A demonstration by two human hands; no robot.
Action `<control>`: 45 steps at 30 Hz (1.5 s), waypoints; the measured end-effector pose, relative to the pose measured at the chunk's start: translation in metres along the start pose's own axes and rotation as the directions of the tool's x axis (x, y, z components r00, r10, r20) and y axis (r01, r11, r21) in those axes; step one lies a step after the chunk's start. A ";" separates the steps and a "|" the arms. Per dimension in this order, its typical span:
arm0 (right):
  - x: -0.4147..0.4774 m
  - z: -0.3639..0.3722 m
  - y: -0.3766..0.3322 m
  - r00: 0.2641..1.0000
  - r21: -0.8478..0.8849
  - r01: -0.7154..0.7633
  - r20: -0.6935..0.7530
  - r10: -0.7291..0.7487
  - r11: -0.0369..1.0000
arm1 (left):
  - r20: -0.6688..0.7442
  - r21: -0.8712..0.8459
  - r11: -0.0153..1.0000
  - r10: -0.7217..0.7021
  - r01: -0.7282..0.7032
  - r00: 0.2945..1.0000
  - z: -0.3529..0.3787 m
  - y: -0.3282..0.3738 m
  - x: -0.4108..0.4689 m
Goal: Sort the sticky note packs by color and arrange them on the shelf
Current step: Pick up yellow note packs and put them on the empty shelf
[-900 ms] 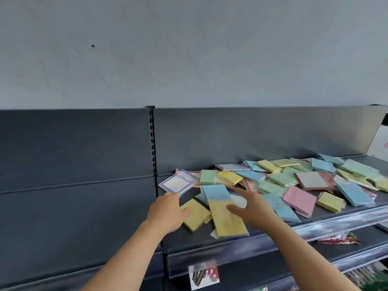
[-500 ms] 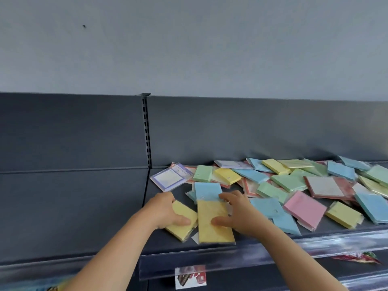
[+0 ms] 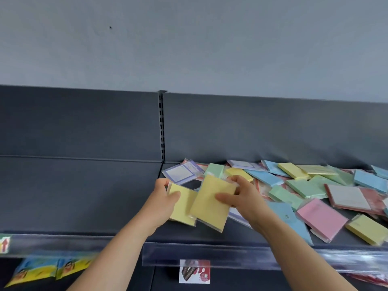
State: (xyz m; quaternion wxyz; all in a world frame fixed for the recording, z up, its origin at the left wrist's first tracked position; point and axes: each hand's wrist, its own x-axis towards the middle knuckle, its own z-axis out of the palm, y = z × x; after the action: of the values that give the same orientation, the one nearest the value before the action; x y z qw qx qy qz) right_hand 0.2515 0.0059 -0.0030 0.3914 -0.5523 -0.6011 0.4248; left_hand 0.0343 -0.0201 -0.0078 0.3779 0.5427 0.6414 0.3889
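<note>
Dark shelf [image 3: 84, 206], frame centre: left hand [image 3: 162, 203] grips one yellow pack [image 3: 181, 208], right hand [image 3: 241, 198] pinches another [image 3: 210, 203]. Best squared together, then set down left of the mixed pile [image 3: 315, 190].

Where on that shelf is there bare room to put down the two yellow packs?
Left of the slotted post the dark shelf looks bare all the way across. A narrow bare strip also lies between the held yellow packs and the front rail. Right of the right hand is crowded: colored packs overlap in a heap.
</note>
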 end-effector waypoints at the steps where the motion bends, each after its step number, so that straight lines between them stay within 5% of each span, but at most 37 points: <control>1: 0.003 0.005 -0.003 1.000 0.038 0.002 0.000 -0.002 0.999 | -0.001 -0.093 0.996 -0.014 0.014 1.000 -0.001 0.000 -0.001; 6: 0.014 0.038 -0.006 1.000 0.134 -0.003 -0.006 0.004 0.991 | 0.019 -0.445 0.894 -0.050 0.053 0.999 -0.014 0.002 -0.011; 11: 0.024 0.076 -0.019 1.000 0.089 -0.005 0.025 0.003 0.996 | -0.124 -0.273 0.962 -0.007 -0.028 0.992 -0.039 -0.004 -0.018; 22: 0.023 0.208 -0.081 0.945 0.233 0.013 0.316 -0.088 0.972 | -0.425 -0.206 0.976 -0.027 -0.068 0.905 -0.165 -0.058 -0.025; 26: 0.012 0.275 -0.114 0.935 0.269 0.034 0.331 -0.126 0.963 | -0.446 -0.268 0.961 -0.062 -0.067 0.893 -0.228 -0.079 -0.033; 31: 0.001 0.374 -0.153 0.956 0.284 0.027 0.274 -0.108 0.958 | -0.275 -0.233 0.972 -0.088 0.023 0.957 -0.331 -0.119 -0.050; 45: -0.003 0.589 -0.221 0.909 0.292 -0.058 0.411 -0.071 0.955 | -0.494 -0.149 0.988 -0.103 0.033 0.863 -0.534 -0.207 -0.065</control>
State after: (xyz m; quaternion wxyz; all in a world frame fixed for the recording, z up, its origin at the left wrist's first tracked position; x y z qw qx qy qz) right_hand -0.3751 -0.0498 0.0097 0.3342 -0.3816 -0.6015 0.6172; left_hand -0.5255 -0.1545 0.0281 0.2482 0.3733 0.7083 0.5453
